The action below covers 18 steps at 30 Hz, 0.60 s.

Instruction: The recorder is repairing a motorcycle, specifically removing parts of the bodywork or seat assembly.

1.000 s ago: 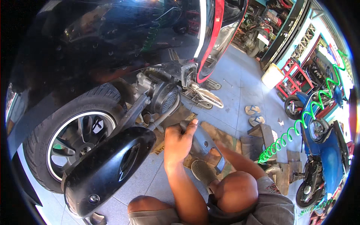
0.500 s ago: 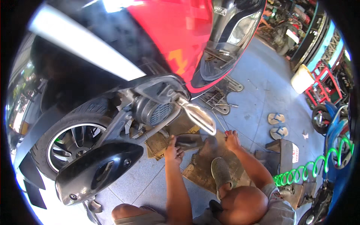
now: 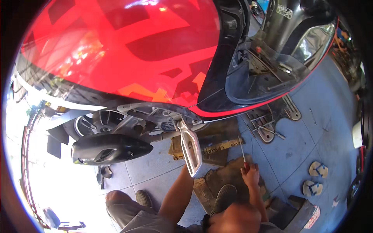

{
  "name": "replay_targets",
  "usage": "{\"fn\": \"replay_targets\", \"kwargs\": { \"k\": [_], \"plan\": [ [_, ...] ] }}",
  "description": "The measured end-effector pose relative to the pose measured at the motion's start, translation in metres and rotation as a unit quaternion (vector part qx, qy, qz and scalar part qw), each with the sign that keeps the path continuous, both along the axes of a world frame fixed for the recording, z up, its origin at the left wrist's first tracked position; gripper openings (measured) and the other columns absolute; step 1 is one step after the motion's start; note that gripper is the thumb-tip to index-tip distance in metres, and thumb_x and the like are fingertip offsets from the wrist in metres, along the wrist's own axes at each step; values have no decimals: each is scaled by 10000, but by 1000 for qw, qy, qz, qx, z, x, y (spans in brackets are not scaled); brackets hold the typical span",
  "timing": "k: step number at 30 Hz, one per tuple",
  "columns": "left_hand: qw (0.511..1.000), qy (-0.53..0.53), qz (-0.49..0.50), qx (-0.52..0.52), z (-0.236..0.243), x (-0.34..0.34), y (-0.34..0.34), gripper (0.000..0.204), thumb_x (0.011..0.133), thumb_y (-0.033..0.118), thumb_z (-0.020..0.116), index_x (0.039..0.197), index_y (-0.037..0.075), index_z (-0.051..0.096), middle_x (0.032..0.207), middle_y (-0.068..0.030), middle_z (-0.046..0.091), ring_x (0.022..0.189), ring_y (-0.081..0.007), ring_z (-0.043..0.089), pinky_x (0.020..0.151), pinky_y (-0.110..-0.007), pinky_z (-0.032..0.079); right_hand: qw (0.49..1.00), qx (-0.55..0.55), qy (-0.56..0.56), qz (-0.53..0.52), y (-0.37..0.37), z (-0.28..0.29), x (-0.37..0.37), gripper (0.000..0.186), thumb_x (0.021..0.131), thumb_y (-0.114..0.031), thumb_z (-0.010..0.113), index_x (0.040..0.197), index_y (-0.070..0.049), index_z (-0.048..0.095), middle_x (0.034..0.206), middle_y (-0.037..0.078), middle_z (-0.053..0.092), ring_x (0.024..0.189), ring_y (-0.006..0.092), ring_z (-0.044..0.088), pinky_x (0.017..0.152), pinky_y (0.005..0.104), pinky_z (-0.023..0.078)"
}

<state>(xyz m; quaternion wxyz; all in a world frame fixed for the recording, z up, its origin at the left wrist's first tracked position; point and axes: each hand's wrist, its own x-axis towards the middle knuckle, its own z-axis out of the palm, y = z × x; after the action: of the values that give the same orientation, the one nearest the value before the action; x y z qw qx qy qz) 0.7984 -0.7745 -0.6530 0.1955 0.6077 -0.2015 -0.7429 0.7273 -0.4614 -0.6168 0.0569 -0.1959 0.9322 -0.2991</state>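
Observation:
My right hand point(image 3: 251, 175) is closed around the red handle of a screwdriver point(image 3: 244, 158), whose thin shaft points away over the floor beside the cardboard point(image 3: 208, 153). My left forearm point(image 3: 178, 196) reaches up behind the metal footrest point(image 3: 195, 157) of a red and black scooter point(image 3: 171, 58). That footrest hides most of my left hand, so its fingers and anything in them do not show clearly. A dark, blurred part point(image 3: 217, 140) lies on the cardboard just right of the footrest.
The black exhaust cover point(image 3: 112, 149) juts out at the left, before the rear wheel point(image 3: 95, 123). Metal plates with tools point(image 3: 264, 126) lie under the scooter's footboard. Sandals point(image 3: 312, 188) sit on the blue tiles at right, near a dark wooden block point(image 3: 293, 211).
The view has shifted, bringing more of the red body into sight. My left hand, earlier visible at a dark curved part, is now behind the footrest. The screwdriver in my right hand shows more clearly.

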Motion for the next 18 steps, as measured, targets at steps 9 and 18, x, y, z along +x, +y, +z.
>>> {"fn": "replay_targets", "kwargs": {
  "k": [9,18],
  "plan": [
    [938,-147,-137,-283,22,-5,31,293,860,277,677,763,57,511,547,1,410,380,-121,365,332,-311,254,997,70,19,6,4,1,-11,270,734,-151,704,941,-47,565,1019,193,502,911,418,528,783,518,455],
    [753,86,-345,-553,159,-75,130,185,859,194,647,881,11,655,611,-104,577,574,-161,556,571,-325,462,995,-84,-12,-60,14,25,7,320,719,-187,709,965,-67,544,902,188,583,792,392,614,660,468,512]
  ]
}}
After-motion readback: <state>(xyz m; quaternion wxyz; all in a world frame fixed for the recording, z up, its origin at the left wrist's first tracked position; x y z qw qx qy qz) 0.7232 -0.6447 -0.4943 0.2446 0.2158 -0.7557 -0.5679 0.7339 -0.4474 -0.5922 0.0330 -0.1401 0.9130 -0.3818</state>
